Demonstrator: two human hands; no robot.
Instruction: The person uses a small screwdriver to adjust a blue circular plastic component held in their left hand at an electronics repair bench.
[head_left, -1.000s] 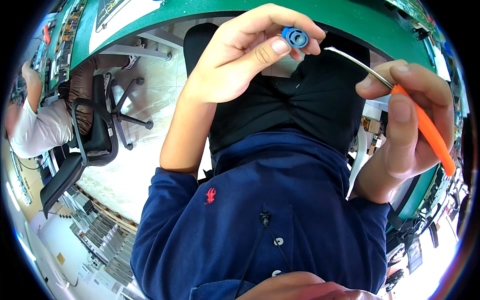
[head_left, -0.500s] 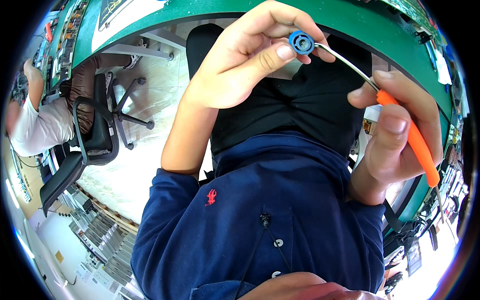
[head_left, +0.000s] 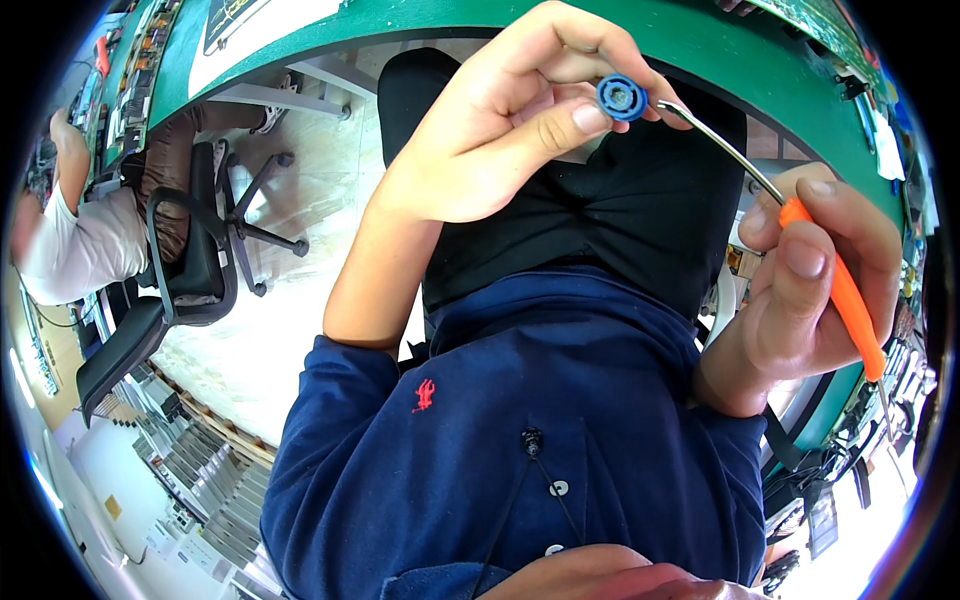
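Note:
My left hand grips a small round blue plastic part between thumb and fingers, its ringed face with a hollow middle turned up toward me. My right hand holds an orange-handled tool with a slim metal shaft, pointed up and left. The small forked tip sits just right of the blue part, by my left fingertips; whether it touches them I cannot tell. Both hands are raised over my lap, in front of the green bench edge.
A green workbench curves across the top, with boards and loose items along its right side. At left, a co-worker in a white top sits on a black wheeled chair at a bench.
My left hand and the blue part have shifted slightly right and down. The tool's tip moved in against the part's right edge, then drew back a little to the right.

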